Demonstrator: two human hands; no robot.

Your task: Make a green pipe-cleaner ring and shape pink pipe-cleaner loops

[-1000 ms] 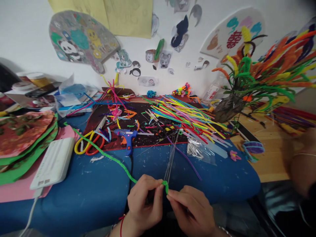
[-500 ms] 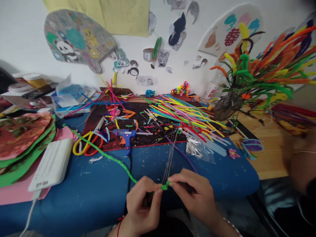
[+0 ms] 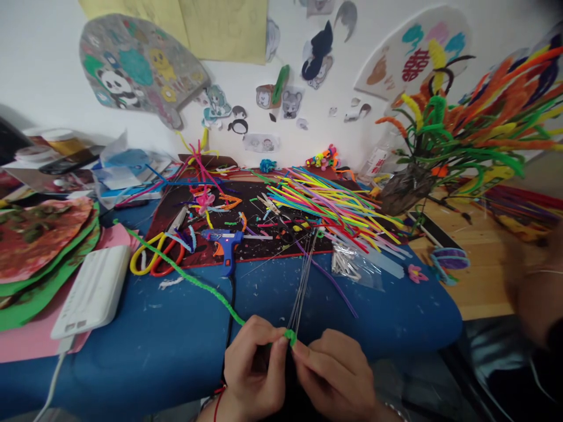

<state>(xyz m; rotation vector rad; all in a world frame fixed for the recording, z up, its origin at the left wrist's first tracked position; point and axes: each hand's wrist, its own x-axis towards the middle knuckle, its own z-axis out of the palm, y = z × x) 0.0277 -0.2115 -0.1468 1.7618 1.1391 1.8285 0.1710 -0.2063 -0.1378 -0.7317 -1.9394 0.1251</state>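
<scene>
A long green pipe cleaner [image 3: 206, 287] runs from the left of the blue table to my hands, where its near end curls into a small loop. Between thumb and forefinger, my left hand [image 3: 257, 363] pinches it beside the curl. My right hand [image 3: 336, 372] is closed with its fingertips on the curl's lower right side. Thin wires [image 3: 302, 287] stretch from the curl up toward the dark mat; whether they pass through it is hidden by my fingers. A purple pipe cleaner [image 3: 334, 285] lies just beyond my right hand.
A blue glue gun [image 3: 226, 246], yellow-and-red-handled scissors [image 3: 152, 258] and a pile of coloured pipe cleaners [image 3: 325, 202] lie ahead. A white power bank [image 3: 92, 293] sits at left, a bag of white sticks [image 3: 347, 264] at right. Another person's arm [image 3: 539, 287] shows at the right edge.
My right hand has moved down and left, bending the green pipe cleaner's short end from upright round to the lower right. My left hand stays nearly in place.
</scene>
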